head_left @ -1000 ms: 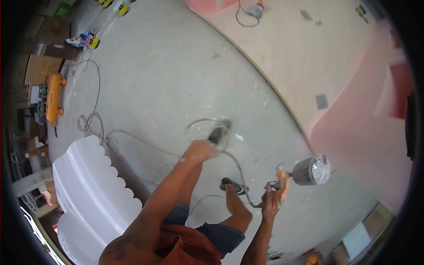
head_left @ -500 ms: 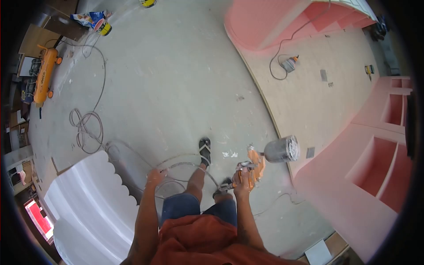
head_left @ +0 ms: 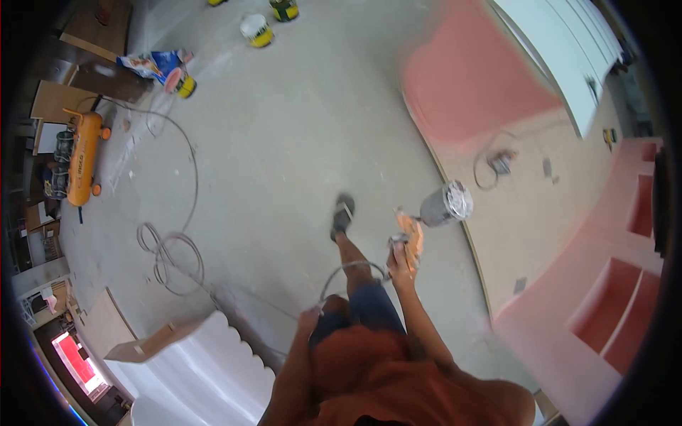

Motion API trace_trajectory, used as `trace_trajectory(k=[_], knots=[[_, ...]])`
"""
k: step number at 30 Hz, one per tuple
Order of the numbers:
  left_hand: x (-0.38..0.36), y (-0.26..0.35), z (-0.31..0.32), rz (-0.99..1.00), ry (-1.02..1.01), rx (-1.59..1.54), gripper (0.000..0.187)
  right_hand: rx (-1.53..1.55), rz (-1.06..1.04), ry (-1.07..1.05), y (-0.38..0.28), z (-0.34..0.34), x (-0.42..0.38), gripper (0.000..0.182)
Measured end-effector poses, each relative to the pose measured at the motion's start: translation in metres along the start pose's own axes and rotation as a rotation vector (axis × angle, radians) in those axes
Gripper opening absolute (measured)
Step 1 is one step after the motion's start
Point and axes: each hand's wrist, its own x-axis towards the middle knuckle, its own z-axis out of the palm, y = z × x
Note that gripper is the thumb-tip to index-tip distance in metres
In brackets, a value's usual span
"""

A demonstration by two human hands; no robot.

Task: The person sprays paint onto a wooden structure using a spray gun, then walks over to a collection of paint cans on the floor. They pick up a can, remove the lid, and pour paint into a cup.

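My right hand [head_left: 402,264] is wrapped round the handle of an orange spray gun [head_left: 411,234], held out in front of me. A grey, paint-smeared cup [head_left: 446,204] with a silvery end is fixed to the gun and tilts to the right. From the gun's handle an air hose [head_left: 348,267] loops across to my left hand [head_left: 310,317], whose fingers are closed on it beside my thigh. The hose runs on along the floor to the left.
An orange air compressor [head_left: 84,157] stands at the left, near a loose hose coil [head_left: 169,259]. Paint buckets [head_left: 256,30] stand at the back. A white scalloped panel [head_left: 206,362] is at lower left. Pink shelving [head_left: 611,305] and a wooden board [head_left: 511,220] with a power tool [head_left: 501,162] lie right.
My view has shifted as I step forward, with one foot ahead. Both hands keep hold of the gun and hose. The hose loop between them looks smaller, and more buckets show at the back.
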Motion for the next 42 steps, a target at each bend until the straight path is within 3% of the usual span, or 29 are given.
trace_trajectory(k=[2, 3, 4, 5, 6, 8, 11, 15, 17, 18, 20, 21, 23, 25, 27, 30, 35, 37, 38, 39, 41, 42], knots=[[0.050, 0.059, -0.067, -0.585, 0.151, 0.004, 0.041, 0.117, -0.017, 0.188, -0.003, 0.032, 0.032, 0.022], [0.069, 0.017, -0.086, -0.392, 0.056, 0.172, 0.047, 0.209, 0.219, 0.042, 0.026, 0.006, 0.044, 0.023], [0.082, -0.019, -0.089, -0.207, -0.043, 0.304, 0.052, 0.182, 0.281, 0.022, 0.021, 0.004, 0.042, 0.023], [0.122, 0.032, -0.142, -0.245, -0.038, 0.299, 0.052, 0.150, 0.279, 0.035, 0.011, 0.011, 0.053, 0.024], [0.165, 0.089, -0.220, -0.705, -0.171, -0.008, 0.061, 0.142, 0.234, 0.048, 0.000, 0.026, 0.080, 0.024], [0.225, 0.123, -0.288, -0.471, -0.050, 0.139, 0.060, 0.090, 0.219, -0.028, -0.045, 0.048, 0.100, 0.026], [0.274, 0.241, -0.364, -0.275, 0.003, 0.384, 0.054, 0.138, 0.161, 0.050, -0.061, 0.038, 0.088, 0.028], [0.396, 0.303, -0.397, -0.023, 0.111, 0.483, 0.053, 0.295, 0.122, 0.172, -0.070, 0.077, 0.134, 0.030], [0.466, 0.315, -0.394, 0.177, 0.087, 0.477, 0.051, 0.335, 0.108, 0.292, -0.058, 0.101, 0.169, 0.029], [0.495, 0.322, -0.387, 0.177, 0.018, 0.492, 0.049, 0.377, 0.100, 0.427, -0.054, 0.111, 0.183, 0.029], [0.538, 0.334, -0.354, 0.194, -0.122, 0.568, 0.046, 0.431, 0.084, 0.497, -0.058, 0.116, 0.202, 0.026], [0.571, 0.306, -0.321, 0.313, -0.150, 0.569, 0.045, 0.476, 0.086, 0.576, -0.055, 0.117, 0.213, 0.025], [0.609, 0.306, -0.290, 0.386, -0.310, 0.650, 0.039, 0.539, 0.052, 0.658, -0.020, 0.115, 0.231, 0.030], [0.637, 0.308, -0.274, 0.442, -0.382, 0.725, 0.038, 0.553, 0.096, 0.801, -0.041, 0.133, 0.232, 0.031], [0.651, 0.351, -0.274, 0.591, -0.333, 0.859, 0.033, 0.553, 0.056, 0.935, -0.067, 0.143, 0.250, 0.032], [0.673, 0.368, -0.252, 0.680, -0.324, 0.844, 0.034, 0.622, 0.039, 0.980, -0.016, 0.128, 0.247, 0.031], [0.688, 0.380, -0.165, 0.772, -0.296, 0.959, 0.033, 0.721, 0.017, 1.034, 0.055, 0.056, 0.261, 0.032], [0.702, 0.377, -0.120, 0.955, -0.336, 0.896, 0.035, 0.571, -0.209, 1.080, 0.066, 0.017, 0.282, 0.036], [0.710, 0.385, -0.107, 1.085, -0.364, 0.967, 0.035, 0.533, -0.164, 1.096, 0.080, -0.006, 0.294, 0.038], [0.715, 0.394, -0.095, 1.129, -0.368, 1.051, 0.036, 0.610, -0.096, 1.066, 0.118, -0.032, 0.307, 0.028], [0.732, 0.419, -0.068, 1.043, -0.540, 1.091, 0.042, 0.653, -0.083, 1.040, 0.122, -0.081, 0.329, 0.023], [0.741, 0.438, -0.054, 1.112, -0.543, 1.152, 0.043, 0.690, -0.074, 0.967, 0.121, -0.104, 0.346, 0.020]])
